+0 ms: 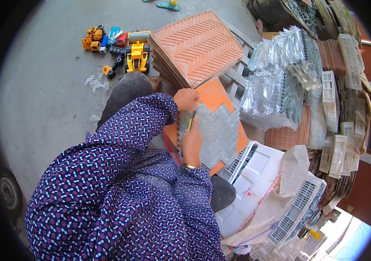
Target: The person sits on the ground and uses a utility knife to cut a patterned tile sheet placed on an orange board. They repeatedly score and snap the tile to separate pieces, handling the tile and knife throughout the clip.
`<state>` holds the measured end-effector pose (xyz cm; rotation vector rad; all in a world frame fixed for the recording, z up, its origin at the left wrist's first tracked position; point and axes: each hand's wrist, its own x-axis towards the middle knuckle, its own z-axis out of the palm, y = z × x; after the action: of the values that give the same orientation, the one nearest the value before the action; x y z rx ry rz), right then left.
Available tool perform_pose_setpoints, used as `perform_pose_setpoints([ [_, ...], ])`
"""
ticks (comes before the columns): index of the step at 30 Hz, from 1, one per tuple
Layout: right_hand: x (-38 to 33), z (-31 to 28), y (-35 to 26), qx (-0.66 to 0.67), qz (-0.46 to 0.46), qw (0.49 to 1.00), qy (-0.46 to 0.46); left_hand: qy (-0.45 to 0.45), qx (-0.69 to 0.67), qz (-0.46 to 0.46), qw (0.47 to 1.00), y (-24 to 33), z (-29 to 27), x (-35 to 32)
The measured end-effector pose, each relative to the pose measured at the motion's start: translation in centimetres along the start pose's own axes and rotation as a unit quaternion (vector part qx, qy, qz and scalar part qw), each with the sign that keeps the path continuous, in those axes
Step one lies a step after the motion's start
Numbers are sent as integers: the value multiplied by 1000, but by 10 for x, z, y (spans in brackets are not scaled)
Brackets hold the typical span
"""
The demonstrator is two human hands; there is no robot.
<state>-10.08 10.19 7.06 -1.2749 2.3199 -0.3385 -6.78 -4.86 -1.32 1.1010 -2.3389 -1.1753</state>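
Observation:
A grey sheet of thin parallel strips with jagged, stepped edges (220, 135) lies on an orange board (213, 95) in front of me. My right hand (191, 141) is wrapped round a slim yellow-and-black utility knife (192, 121), its tip pointing up toward the sheet's far left part. Just beyond that tip, my left hand (187, 99) has its fingers curled closed at the sheet's upper left edge. Whatever those fingers pinch is hidden.
Stacked terracotta-coloured ribbed trays (198, 48) stand beyond the board. Toy trucks, including a yellow loader (137, 57), sit on the concrete floor at the left. Plastic-wrapped grey sheets (272, 82) are piled at the right, near white slotted crates (296, 211) and a white foam box (253, 182).

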Motion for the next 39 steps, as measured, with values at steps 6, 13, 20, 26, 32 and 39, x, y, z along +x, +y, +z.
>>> perform_pose_setpoints([
  [6, -5, 8, 11, 54, 15, 998, -6, -13, -10, 1, 1000, 1, -2, -4],
  [13, -1, 1, 24, 283, 103, 950, -87, 0, -28, 3, 1000, 6, -5, -3],
  [20, 6, 7, 31, 415, 118, 895, -108, 7, -37, -5, 999, 1, -3, -3],
  [26, 1, 16, 40, 579, 150, 790, -137, 16, -41, 7, 999, -3, -1, -4],
  [32, -2, 12, 29, 606, 175, 767, -116, 7, -24, 2, 1000, 2, -4, -6],
  [39, 0, 18, 25, 526, 147, 833, -87, 12, -46, -21, 999, 2, -3, -4],
])
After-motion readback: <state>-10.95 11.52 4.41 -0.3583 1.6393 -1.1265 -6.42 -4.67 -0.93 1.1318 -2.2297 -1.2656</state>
